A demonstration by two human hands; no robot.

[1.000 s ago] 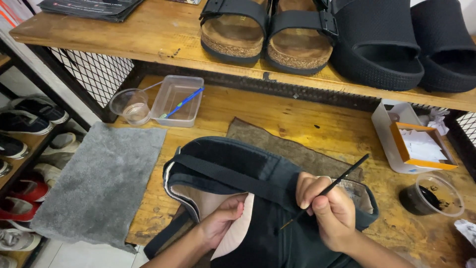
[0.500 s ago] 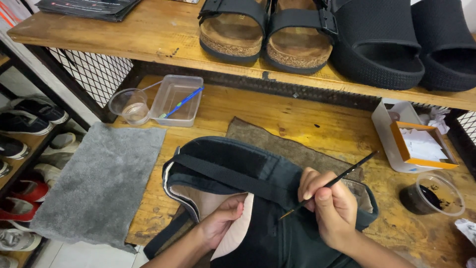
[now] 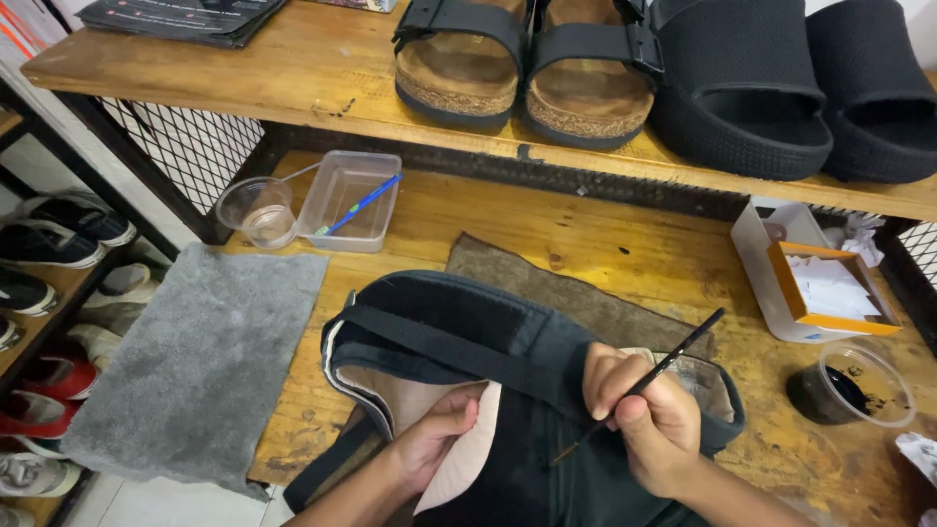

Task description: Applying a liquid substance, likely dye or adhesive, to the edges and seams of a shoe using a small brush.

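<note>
A black bag [image 3: 459,332] with a strap and a pale lining lies on the wooden workbench [image 3: 586,234]. My left hand [image 3: 434,439] grips a pale flap at the bag's opening. My right hand [image 3: 644,425] holds a thin black paintbrush [image 3: 644,381] like a pen, its tip down on the black fabric near the middle of the bag. A clear cup of black liquid [image 3: 849,385] stands to the right of my right hand.
A grey cloth [image 3: 195,361] covers the bench's left end. A clear cup [image 3: 256,210] and a clear tray with a blue brush [image 3: 351,200] sit at the back left. A white and orange box [image 3: 810,278] stands right. Sandals [image 3: 527,59] and black slides [image 3: 781,78] rest on the upper shelf.
My right hand has shifted slightly right and the brush handle has tilted with it. My left hand stays on the flap.
</note>
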